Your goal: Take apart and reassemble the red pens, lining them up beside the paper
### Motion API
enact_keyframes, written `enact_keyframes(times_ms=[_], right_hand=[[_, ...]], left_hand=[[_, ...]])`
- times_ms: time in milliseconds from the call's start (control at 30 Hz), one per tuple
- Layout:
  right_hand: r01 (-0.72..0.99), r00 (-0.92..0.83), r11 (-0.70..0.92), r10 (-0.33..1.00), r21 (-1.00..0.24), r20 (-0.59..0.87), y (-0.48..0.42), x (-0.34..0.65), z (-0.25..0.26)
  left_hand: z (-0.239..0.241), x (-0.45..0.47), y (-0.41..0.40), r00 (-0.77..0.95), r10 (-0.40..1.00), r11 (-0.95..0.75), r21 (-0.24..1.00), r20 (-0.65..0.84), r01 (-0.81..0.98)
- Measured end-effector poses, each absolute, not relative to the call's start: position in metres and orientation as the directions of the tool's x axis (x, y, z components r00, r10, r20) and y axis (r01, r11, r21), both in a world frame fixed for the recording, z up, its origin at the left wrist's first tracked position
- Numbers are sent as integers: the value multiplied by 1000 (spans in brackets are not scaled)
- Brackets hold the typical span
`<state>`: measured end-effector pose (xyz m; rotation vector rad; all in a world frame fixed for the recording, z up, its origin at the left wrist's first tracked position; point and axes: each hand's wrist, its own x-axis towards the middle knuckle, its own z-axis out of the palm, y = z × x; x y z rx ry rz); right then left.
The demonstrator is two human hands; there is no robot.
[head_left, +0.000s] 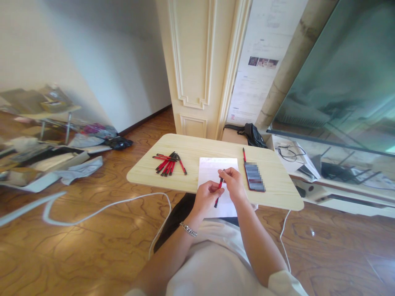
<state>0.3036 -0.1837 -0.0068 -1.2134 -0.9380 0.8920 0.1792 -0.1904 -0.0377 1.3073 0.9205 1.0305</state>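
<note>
my left hand (pixel 207 197) and right hand (pixel 233 183) are close together, both pinched on one red-and-black pen (pixel 220 183); from here i can't tell whether the fingers of one touch the other. the pen lies right between them, so neither is nearer: the right has the far, dark end, the left grips the red barrel lower down, and the near end pokes out below the left fingers. its long axis runs from far and slightly right to near and slightly left, tilted across my view, with a white sheet (pixel 210 167) beneath it. the pen looks slim and straight, a red barrel with black at both ends; finer detail is too small for me to read. a chain bracelet (pixel 188 229) circles the left wrist. the sheet rests on the pale wooden surface (pixel 188 147) and seems to run past its near edge. out to the left i see a loose pile of similar pens (pixel 168 165), crossing one another at mixed angles. to the right lies a phone (pixel 254 177), its screen blurred out, with a single pen (pixel 244 155) by its far left corner. beyond the surface i make out a black bag (pixel 254 135) near the wall.
</note>
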Motion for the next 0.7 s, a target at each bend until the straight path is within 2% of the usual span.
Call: enact_keyframes(times_ms=[67,167,233,300,500,600,700], right_hand=[[-96,345,132,934,-987,92,-185,303,-7],[-210,231,102,972,-972,53,-187,306,-3],[-248,183,87,982,-965,42,-188,308,-1],[-229,182,91,982,-969,50,-188,310,-1],[-9,305,118,946,-993,109,-186,306,-4],[1,312,116,944,-993,111,-186,304,-4],[-89,246,96,967,-991,72,-187,306,-3]], left_hand=[[-36,178,-190,364,931,43,993,0,-109],[-30,176,-190,473,879,145,975,-50,-167],[-28,176,-190,492,868,183,967,-72,-180],[-30,176,-190,467,882,167,970,-66,-178],[-43,180,-191,323,946,-6,998,28,-69],[-41,179,-190,359,933,50,993,-9,-104],[-33,176,-190,457,887,165,971,-69,-173]])
